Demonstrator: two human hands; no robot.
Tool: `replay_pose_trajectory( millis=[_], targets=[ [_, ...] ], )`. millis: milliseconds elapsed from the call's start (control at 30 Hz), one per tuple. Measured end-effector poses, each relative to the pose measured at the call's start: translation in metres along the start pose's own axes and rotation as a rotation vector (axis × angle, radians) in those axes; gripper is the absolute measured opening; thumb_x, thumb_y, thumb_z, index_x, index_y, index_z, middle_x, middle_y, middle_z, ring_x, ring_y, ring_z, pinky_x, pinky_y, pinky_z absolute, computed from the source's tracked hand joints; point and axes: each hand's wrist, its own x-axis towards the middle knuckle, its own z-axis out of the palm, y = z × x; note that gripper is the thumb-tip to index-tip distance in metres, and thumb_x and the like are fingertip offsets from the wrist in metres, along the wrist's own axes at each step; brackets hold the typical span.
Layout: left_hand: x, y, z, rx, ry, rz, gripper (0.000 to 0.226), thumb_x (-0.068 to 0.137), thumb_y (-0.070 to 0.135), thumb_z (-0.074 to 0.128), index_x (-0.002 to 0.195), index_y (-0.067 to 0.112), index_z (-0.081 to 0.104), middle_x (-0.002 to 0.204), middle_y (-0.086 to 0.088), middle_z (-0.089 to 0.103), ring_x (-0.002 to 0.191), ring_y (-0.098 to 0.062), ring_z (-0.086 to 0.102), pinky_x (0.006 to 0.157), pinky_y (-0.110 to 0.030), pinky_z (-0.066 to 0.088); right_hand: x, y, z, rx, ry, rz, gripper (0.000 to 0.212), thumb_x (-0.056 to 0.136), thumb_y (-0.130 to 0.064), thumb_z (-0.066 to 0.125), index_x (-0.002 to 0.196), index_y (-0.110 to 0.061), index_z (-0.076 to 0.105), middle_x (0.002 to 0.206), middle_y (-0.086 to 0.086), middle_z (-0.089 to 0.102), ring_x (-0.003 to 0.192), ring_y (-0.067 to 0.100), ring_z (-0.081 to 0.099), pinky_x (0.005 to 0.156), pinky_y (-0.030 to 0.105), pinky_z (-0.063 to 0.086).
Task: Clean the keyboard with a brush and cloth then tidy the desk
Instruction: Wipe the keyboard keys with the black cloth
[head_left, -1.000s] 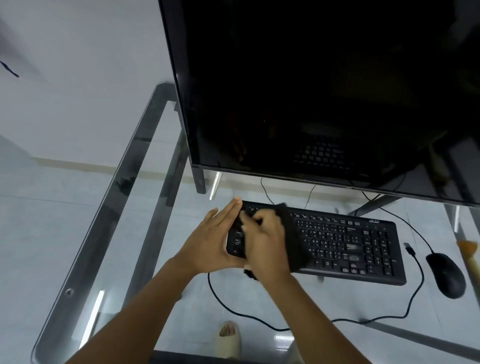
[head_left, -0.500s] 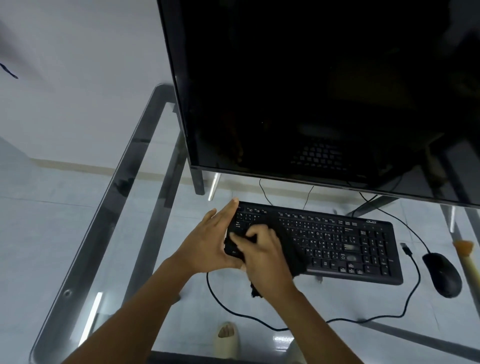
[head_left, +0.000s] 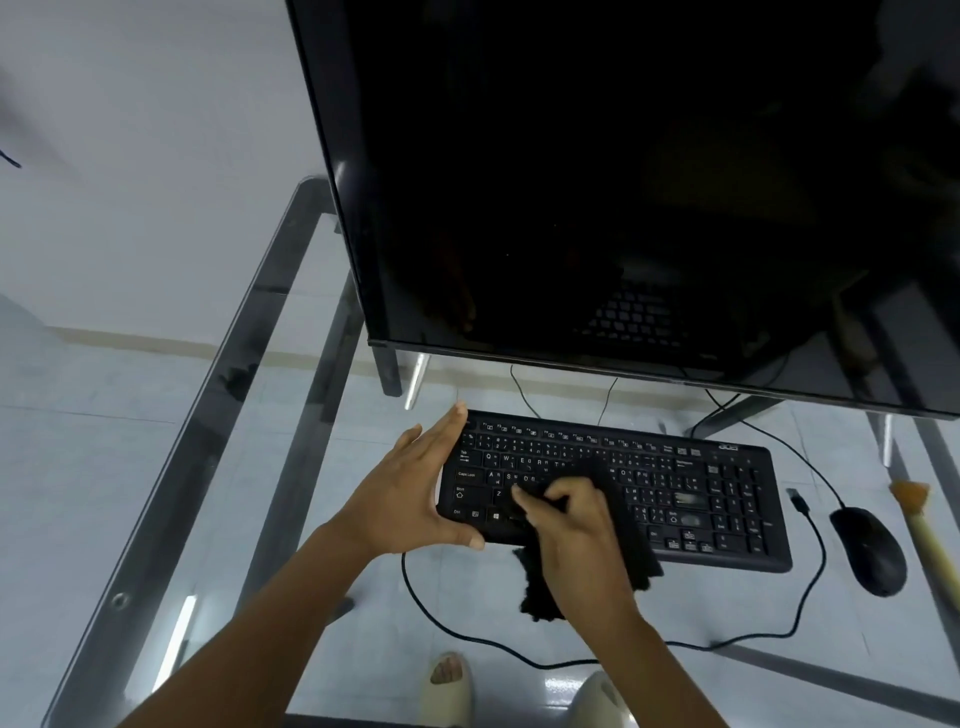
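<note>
Black cloth (head_left: 631, 525): bunched under your right hand (head_left: 576, 535), fingers curled round it and pressing it onto the lower-left letter rows of the keyboard (head_left: 717, 499); one frayed tail hangs over the front edge onto the glass desk (head_left: 244, 415). Wipe along the rows in short strokes rather than across them, so that the fabric does not catch under key edges; gather that loose tail into your palm before it drags.

Keyboard: black, wired, lying flat just in front of the monitor (head_left: 597, 182), its cable (head_left: 519, 652) looping toward you. Right half and number pad lie uncovered by the cloth; by my judgement they are still to be wiped, so work rightward from where you are.

Left hand (head_left: 405, 493): fingers straight and spread, nothing grasped, thumb on the front edge and fingertips at the back corner of the keyboard's left end. Keep it bracing there; the glass probably lets the board slide under pressure.

Brush (head_left: 919, 514): pale handle, orange bristles, lying at the desk's right edge beside the mouse (head_left: 867, 551). Both remain to be put in order when you tidy.
</note>
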Motion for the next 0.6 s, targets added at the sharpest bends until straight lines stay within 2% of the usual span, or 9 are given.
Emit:
replay_pose_trajectory(
  millis=[67, 133, 200, 267, 300, 367, 467, 533, 600],
  targets=[
    [0.0, -0.001, 0.002, 0.013, 0.014, 0.001, 0.137, 0.057, 0.073, 0.074, 0.151, 0.027, -0.013, 0.16, 0.014, 0.003, 0.138, 0.016, -0.006, 0.113, -0.015, -0.011, 0.0, -0.008, 0.002, 0.053, 0.002, 0.081, 0.033, 0.083, -0.007, 0.072, 0.112, -0.022, 0.068, 0.104, 0.001, 0.047, 0.089, 0.022, 0.053, 0.071, 0.025, 0.054],
    [0.001, -0.003, 0.004, 0.021, 0.02, 0.003, 0.136, 0.058, 0.07, 0.075, 0.152, 0.024, -0.011, 0.161, 0.013, 0.002, 0.143, 0.006, 0.001, 0.118, -0.024, -0.004, 0.005, -0.032, 0.017, 0.151, -0.07, 0.105, 0.017, 0.091, -0.025, 0.06, 0.107, -0.025, 0.067, 0.103, -0.006, 0.044, 0.094, 0.016, 0.05, 0.076, 0.014, 0.045],
    [0.0, -0.004, 0.005, 0.028, 0.022, 0.018, 0.134, 0.059, 0.067, 0.076, 0.152, 0.021, -0.009, 0.161, 0.012, 0.002, 0.145, 0.002, 0.004, 0.12, -0.031, 0.002, 0.009, -0.046, 0.024, 0.196, -0.158, 0.019, 0.028, 0.091, -0.035, 0.046, 0.105, -0.025, 0.068, 0.104, -0.006, 0.049, 0.095, 0.013, 0.05, 0.078, 0.017, 0.043],
    [0.0, -0.003, 0.004, 0.029, 0.017, 0.007, 0.135, 0.058, 0.069, 0.075, 0.152, 0.022, -0.01, 0.161, 0.013, 0.0, 0.144, 0.004, 0.002, 0.119, -0.028, -0.001, 0.012, -0.036, 0.011, 0.146, -0.193, -0.058, 0.037, 0.09, -0.041, 0.043, 0.109, -0.024, 0.069, 0.104, -0.003, 0.051, 0.093, 0.011, 0.05, 0.078, 0.02, 0.047],
    [0.0, -0.003, 0.004, 0.027, 0.013, 0.0, 0.136, 0.057, 0.071, 0.075, 0.152, 0.023, -0.01, 0.161, 0.013, -0.001, 0.144, 0.005, 0.0, 0.117, -0.024, -0.005, 0.012, -0.024, 0.002, 0.121, -0.17, -0.052, 0.034, 0.091, -0.038, 0.048, 0.109, -0.023, 0.071, 0.103, -0.002, 0.053, 0.092, 0.012, 0.051, 0.078, 0.022, 0.049],
    [0.0, -0.003, 0.004, 0.023, 0.012, -0.007, 0.135, 0.058, 0.072, 0.074, 0.152, 0.024, -0.012, 0.16, 0.014, -0.001, 0.143, 0.007, -0.002, 0.114, -0.018, -0.01, 0.009, -0.003, -0.013, 0.099, -0.055, 0.065, 0.02, 0.088, -0.019, 0.066, 0.105, -0.022, 0.075, 0.099, -0.004, 0.055, 0.088, 0.014, 0.055, 0.078, 0.025, 0.05],
    [-0.001, -0.005, 0.005, 0.036, 0.031, -0.006, 0.135, 0.058, 0.072, 0.073, 0.152, 0.023, -0.01, 0.16, 0.013, 0.002, 0.143, 0.008, -0.002, 0.113, -0.015, -0.011, 0.006, -0.013, -0.005, 0.081, 0.056, 0.208, 0.024, 0.082, -0.006, 0.074, 0.101, -0.019, 0.076, 0.1, -0.004, 0.054, 0.088, 0.012, 0.055, 0.081, 0.023, 0.052],
    [-0.001, -0.005, 0.007, 0.046, 0.046, 0.001, 0.134, 0.058, 0.069, 0.075, 0.153, 0.021, -0.008, 0.16, 0.011, 0.006, 0.141, 0.011, -0.001, 0.113, -0.013, -0.008, 0.008, -0.04, 0.012, 0.142, 0.002, 0.168, 0.02, 0.085, -0.007, 0.07, 0.101, -0.016, 0.075, 0.102, 0.0, 0.053, 0.089, -0.002, 0.047, 0.081, 0.01, 0.043],
    [-0.001, -0.002, 0.005, 0.026, 0.054, 0.005, 0.131, 0.06, 0.062, 0.078, 0.153, 0.02, -0.005, 0.16, 0.011, 0.01, 0.133, 0.022, -0.007, 0.11, -0.008, -0.008, 0.018, -0.054, 0.017, 0.194, -0.128, 0.066, 0.018, 0.09, -0.013, 0.063, 0.104, -0.016, 0.073, 0.104, 0.001, 0.053, 0.09, -0.005, 0.043, 0.079, 0.008, 0.04]
  ],
)
